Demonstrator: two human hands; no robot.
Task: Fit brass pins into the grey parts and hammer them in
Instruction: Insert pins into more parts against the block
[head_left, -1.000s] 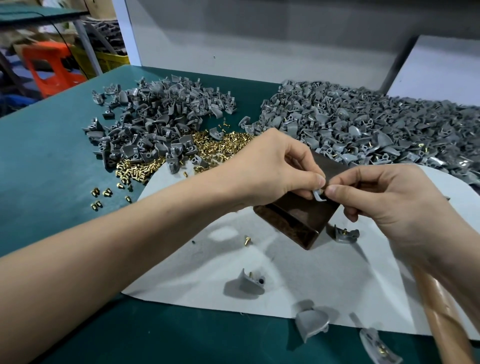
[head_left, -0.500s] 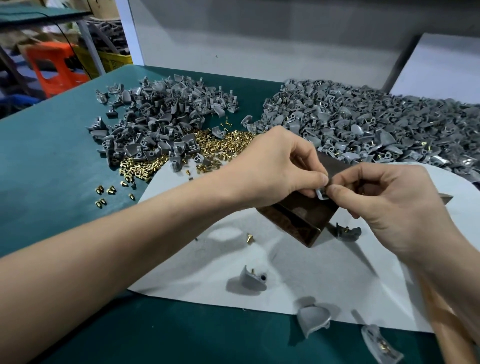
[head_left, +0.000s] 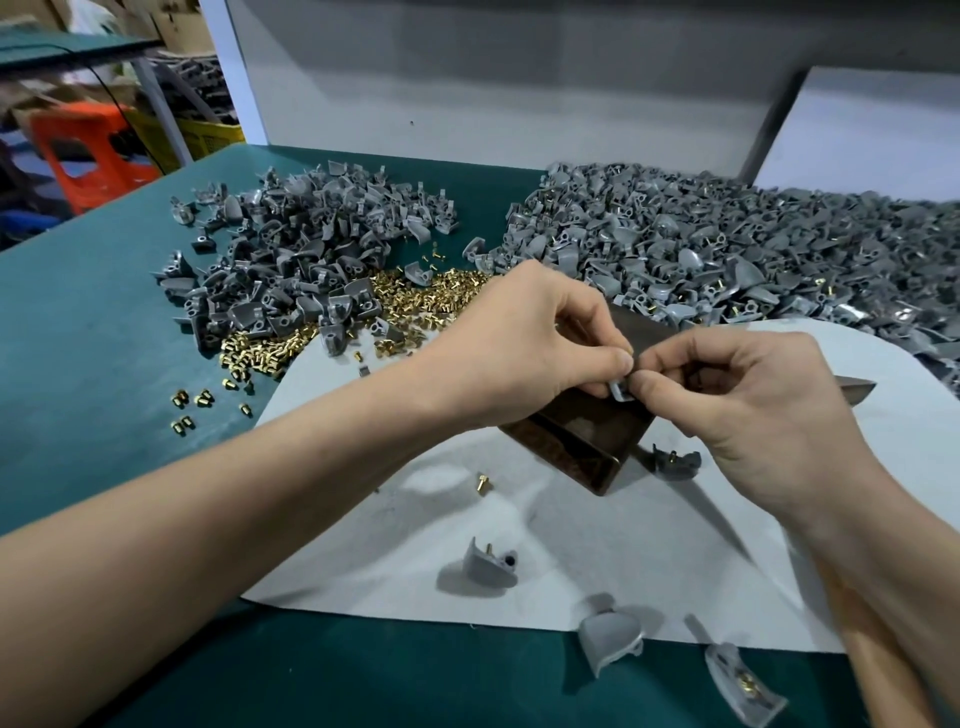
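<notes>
While the left hand (head_left: 540, 343) and right hand (head_left: 753, 405) both pinch one small grey part (head_left: 621, 391) between their fingertips (head_left: 615, 358), they're right above the dark block (head_left: 587, 436), hiding its top. The right forearm lies over the hammer (head_left: 860, 391). The brass pins (head_left: 415, 301) and two grey piles (head_left: 727, 249) sit toward the table's (head_left: 78, 364) far edge.

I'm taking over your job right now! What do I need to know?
Hands: left hand and right hand both pinch one grey part over the dark block. Whether its pin is in yet is hidden.
Supplies: brass pins are heaped beyond the left hand, with the grey piles behind. A wooden handle lies under the right forearm.
Done: a pinned part beside the block and another nearer on the white mat carry upright pins.
Left: probably seat this pin, hammer them in, then work through the piles.
</notes>
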